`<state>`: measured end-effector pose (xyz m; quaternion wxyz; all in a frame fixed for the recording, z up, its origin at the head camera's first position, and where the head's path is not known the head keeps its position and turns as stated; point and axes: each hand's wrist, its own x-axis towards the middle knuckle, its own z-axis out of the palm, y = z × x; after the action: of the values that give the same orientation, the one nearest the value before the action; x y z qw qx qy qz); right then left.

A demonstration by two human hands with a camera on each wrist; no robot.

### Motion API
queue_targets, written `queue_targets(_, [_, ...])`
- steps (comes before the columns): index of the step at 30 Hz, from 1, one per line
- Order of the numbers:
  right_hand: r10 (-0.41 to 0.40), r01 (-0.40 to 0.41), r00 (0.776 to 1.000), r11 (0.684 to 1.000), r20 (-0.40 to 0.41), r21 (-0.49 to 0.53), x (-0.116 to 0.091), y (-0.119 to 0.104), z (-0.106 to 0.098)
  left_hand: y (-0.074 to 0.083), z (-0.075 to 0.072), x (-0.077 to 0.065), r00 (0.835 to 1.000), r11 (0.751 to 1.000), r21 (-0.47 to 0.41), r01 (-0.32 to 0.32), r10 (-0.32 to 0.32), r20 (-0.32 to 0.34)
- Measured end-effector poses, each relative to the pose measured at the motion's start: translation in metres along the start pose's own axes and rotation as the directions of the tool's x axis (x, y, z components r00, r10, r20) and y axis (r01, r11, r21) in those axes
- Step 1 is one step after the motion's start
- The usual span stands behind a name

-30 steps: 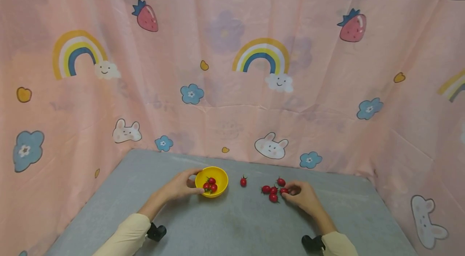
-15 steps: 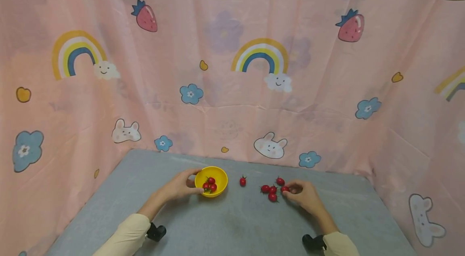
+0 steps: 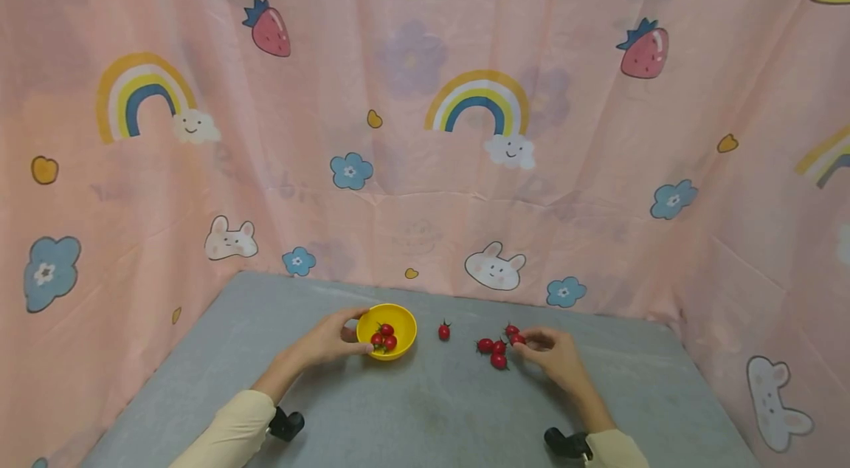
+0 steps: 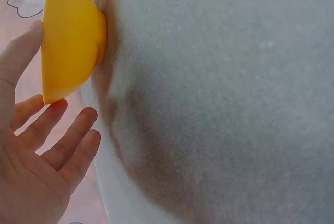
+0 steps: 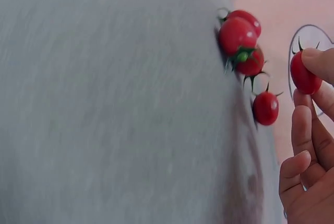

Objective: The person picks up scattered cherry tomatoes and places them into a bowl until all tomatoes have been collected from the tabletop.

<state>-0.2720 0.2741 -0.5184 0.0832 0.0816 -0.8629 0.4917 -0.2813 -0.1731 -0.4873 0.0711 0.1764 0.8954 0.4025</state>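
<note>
A: What do our hands have hold of?

B: Our left hand (image 3: 332, 339) holds the yellow bowl (image 3: 403, 326), thumb at the near rim and a couple of fingertips on the far side, the last two stretched away from it. Our right hand (image 3: 554, 359) is nearly closed at the tips, pinching a red tomato (image 5: 300, 78) between thumb and fingers.

A: Where is that tomato?

B: Lifted off the table (image 3: 425, 409), as we read the right wrist view, and apart from the loose tomato (image 5: 266, 110) near it. To the left, three more sit bunched in a cluster (image 3: 499, 362), and a lone tomato (image 3: 444, 333) stands between them and the bowl.

A: And what does our bowl carry?

B: We count at least three small tomatoes (image 3: 389, 342) in it. We cannot tell whether its foot touches the table.

A: So which step are we on?

B: The pick-up, we judge: the pinch looks settled, the carry not yet done.

A: What does the next move call for?

B: Probably a level carry leftward, high enough to clear the cluster, the left hand steadying the bowl. Then we should lower the tomato inside the rim before loosening our pinch, so it doesn't bounce out.
</note>
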Motion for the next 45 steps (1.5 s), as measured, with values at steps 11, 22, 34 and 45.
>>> queue_targets(11, [0.019, -0.018, 1.000, 0.998, -0.022, 0.067, 0.004, -0.009, 0.014, 0.002, 0.001, -0.002, 1.000, 1.000, -0.008, -0.004, 0.004, -0.003])
queue_targets(22, [0.003, -0.003, 1.000, 0.996, 0.005, 0.087, 0.012, -0.024, 0.029, 0.001, 0.001, -0.001, 1.000, 1.000, -0.028, 0.009, -0.009, -0.026])
queue_targets(34, [-0.085, 0.078, 0.995, 0.989, 0.056, 0.124, 0.021, -0.044, 0.050, 0.001, 0.000, 0.000, 0.999, 0.998, -0.057, 0.009, -0.011, -0.035])
queue_targets(45, [-0.098, 0.078, 0.990, 0.980, 0.100, 0.184, 0.028, -0.060, 0.070, -0.002, 0.000, 0.002, 0.998, 0.998, -0.051, 0.028, -0.030, -0.048])
